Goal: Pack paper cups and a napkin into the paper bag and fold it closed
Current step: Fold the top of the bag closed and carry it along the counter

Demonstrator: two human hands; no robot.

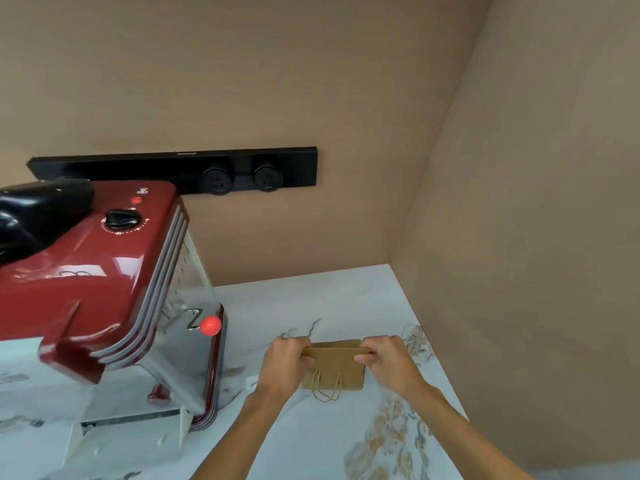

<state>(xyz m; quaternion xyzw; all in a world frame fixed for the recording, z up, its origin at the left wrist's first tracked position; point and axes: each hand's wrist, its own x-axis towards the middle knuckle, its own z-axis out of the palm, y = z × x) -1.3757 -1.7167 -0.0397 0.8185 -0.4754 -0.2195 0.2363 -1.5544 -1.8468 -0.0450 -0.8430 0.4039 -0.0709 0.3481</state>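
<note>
A small brown paper bag (334,368) stands on the marble counter (311,441), its twine handles hanging down the near face. My left hand (287,365) pinches the bag's top left corner. My right hand (388,362) pinches the top right corner. Between them the top edge is folded over into a flat strip. No paper cups or napkin show; the bag's inside is hidden.
A large red and chrome popcorn machine (114,282) with a red knob (210,325) stands just left of the bag. A black socket strip (194,171) is on the brown back wall. A side wall (536,271) closes the counter on the right.
</note>
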